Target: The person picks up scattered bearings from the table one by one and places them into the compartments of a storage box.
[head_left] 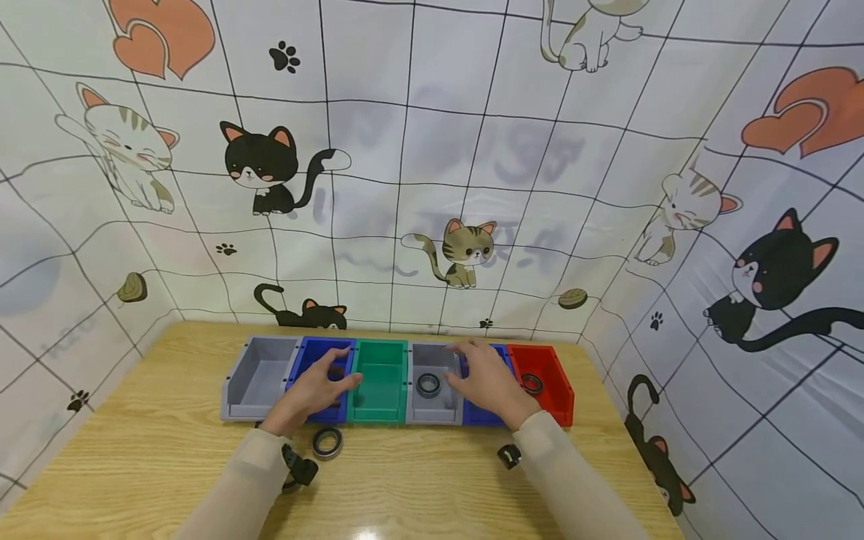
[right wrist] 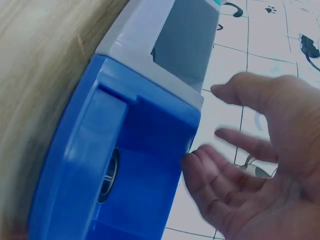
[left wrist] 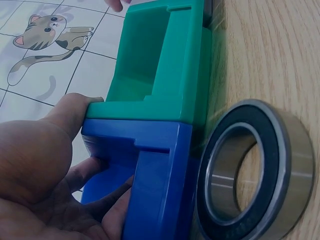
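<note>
My left hand (head_left: 313,388) reaches over the left blue bin (left wrist: 155,195), its fingers dipping inside and its thumb by the edge shared with the green bin (head_left: 380,382). What lies under those fingers is partly hidden; I see nothing gripped. Above the right blue bin (right wrist: 155,130) my right hand (head_left: 489,379) hovers with loosely bent, spread fingers and holds nothing. A ball bearing (right wrist: 109,175) lies in that bin. Other bearings show: one (head_left: 428,385) in the right grey bin (head_left: 435,414), another (head_left: 532,383) in the red bin (head_left: 556,375), and a bearing (head_left: 327,443) on the table.
The bins stand side by side in a row, with a left grey bin (head_left: 259,375) at the end. Behind the wooden table (head_left: 405,480) hangs a cat-patterned curtain (head_left: 378,202), which also closes both sides. Another ring is partly hidden beneath the left wrist.
</note>
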`<state>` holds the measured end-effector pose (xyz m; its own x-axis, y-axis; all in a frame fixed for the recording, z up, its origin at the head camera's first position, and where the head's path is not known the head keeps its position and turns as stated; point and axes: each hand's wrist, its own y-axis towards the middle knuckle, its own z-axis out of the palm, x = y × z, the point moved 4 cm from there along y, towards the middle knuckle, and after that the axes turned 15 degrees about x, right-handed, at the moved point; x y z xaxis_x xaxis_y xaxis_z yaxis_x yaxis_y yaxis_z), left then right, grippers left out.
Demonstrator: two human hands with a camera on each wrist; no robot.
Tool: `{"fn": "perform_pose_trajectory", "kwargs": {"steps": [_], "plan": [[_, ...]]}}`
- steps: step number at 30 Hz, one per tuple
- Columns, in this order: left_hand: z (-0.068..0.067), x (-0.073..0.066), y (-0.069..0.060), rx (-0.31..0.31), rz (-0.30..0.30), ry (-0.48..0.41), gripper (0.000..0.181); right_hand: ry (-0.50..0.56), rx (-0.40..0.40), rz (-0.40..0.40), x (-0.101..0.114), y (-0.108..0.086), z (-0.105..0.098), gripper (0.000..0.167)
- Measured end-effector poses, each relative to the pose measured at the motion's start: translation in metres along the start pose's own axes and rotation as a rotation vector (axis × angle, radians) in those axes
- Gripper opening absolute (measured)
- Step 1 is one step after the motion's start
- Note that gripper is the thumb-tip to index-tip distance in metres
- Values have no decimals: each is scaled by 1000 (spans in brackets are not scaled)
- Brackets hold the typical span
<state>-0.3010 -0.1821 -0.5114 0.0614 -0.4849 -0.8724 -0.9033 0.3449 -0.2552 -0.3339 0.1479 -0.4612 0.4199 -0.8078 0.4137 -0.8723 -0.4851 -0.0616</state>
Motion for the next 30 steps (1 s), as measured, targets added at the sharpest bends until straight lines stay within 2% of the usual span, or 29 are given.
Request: {"fn": "perform_pose_trajectory", "kwargs": {"steps": [3,8,11,18,24,30], "plan": [[-1,0,-1,3,-10,1,82,78,-15,76,-10,-2,-1,63],[-3,0,-1,2,-19,15,82,266,75,179,-20,-3,3,76],[-2,-1,0,2,-14,17,81,375,116,219,-22,-5,7,76],[0,-3,-4,10,-15,10,83,531,113,271,-28,-6,11,74],[0,0,-8,16,-22,25,87,619,108,279,-30,-5,13,75],[3,-2,-6,8,-12,22,86,624,104,300,-32,-5,12,74]]}}
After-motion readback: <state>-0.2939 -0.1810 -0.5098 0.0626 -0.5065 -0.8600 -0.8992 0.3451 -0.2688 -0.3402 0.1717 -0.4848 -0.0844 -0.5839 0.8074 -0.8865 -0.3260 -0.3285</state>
